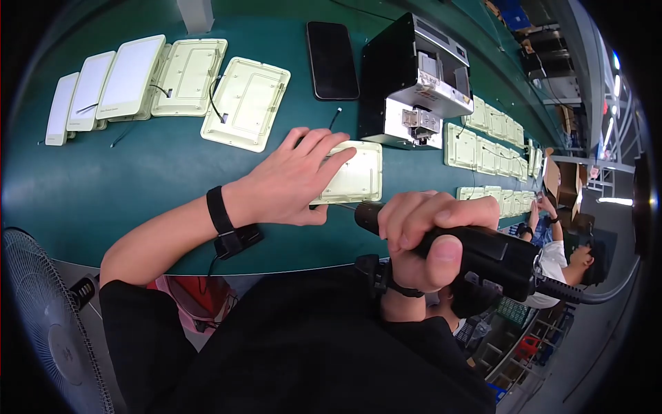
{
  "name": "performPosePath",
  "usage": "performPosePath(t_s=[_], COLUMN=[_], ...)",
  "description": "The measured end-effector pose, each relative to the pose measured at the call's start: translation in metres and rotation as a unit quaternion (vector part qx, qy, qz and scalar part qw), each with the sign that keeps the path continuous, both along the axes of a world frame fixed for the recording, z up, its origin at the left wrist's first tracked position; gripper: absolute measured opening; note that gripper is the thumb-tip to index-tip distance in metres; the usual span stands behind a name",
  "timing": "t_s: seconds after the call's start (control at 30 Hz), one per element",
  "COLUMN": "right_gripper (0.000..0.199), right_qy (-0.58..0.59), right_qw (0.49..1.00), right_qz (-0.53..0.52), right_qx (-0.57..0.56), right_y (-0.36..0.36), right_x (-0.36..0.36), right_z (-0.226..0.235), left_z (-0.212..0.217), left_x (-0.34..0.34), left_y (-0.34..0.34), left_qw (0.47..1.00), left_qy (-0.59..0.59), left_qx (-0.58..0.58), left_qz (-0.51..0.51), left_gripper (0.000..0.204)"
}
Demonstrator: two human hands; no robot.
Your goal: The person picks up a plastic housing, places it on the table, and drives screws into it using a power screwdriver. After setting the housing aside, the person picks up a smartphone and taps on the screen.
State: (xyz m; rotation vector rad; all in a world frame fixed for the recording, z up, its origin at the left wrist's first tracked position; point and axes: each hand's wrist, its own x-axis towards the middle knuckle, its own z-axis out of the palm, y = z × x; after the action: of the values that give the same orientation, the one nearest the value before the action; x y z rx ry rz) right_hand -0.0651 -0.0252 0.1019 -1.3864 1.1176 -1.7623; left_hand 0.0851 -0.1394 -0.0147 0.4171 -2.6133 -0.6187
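The cream panel (364, 172) is covered at its left by the spread left hand (296, 176); a black power driver (486, 259) is gripped in the right hand (434, 234) — the hands are kept apart. The panel is placed forward-left of the right hand, its long axis apparently sideways. The driver is aimed leftward at its near edge — contact cannot be told. Beyond, a phone (332, 61) is seen.

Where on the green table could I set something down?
The widest bare patch of green table lies between the left forearm and the leftmost pale panels. A smaller one lies nearside of the panel under the left hand. The right is crowded: black machine, then panel rows.
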Motion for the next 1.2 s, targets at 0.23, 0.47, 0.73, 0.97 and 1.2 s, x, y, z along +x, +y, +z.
performPosePath(t_s=[0.23,0.47,0.73,0.97,1.2], right_gripper=[0.037,0.038,0.037,0.032,0.025], right_qy=[-0.007,-0.014,-0.001,0.084,0.042], right_qw=[1.0,1.0,0.993,0.99,0.984], right_qz=[0.004,0.015,0.092,0.113,0.155], right_qx=[0.009,0.016,-0.068,-0.032,-0.072], right_y=[-0.009,-0.017,-0.009,-0.013,-0.026], right_x=[0.004,0.009,0.001,-0.012,-0.013], right_z=[-0.014,-0.02,-0.037,-0.044,-0.052], left_z=[0.0,0.003,0.007,0.015,0.011], left_x=[0.0,0.0,0.004,0.009,0.009], left_y=[-0.002,-0.007,-0.001,-0.01,-0.015], left_qw=[1.0,1.0,0.999,0.996,0.996], left_qy=[0.01,0.015,-0.042,-0.063,-0.074], left_qx=[-0.001,-0.005,-0.027,-0.019,-0.028], left_qz=[0.007,0.011,-0.01,-0.052,-0.047], left_gripper=[0.083,0.082,0.091,0.099,0.101])
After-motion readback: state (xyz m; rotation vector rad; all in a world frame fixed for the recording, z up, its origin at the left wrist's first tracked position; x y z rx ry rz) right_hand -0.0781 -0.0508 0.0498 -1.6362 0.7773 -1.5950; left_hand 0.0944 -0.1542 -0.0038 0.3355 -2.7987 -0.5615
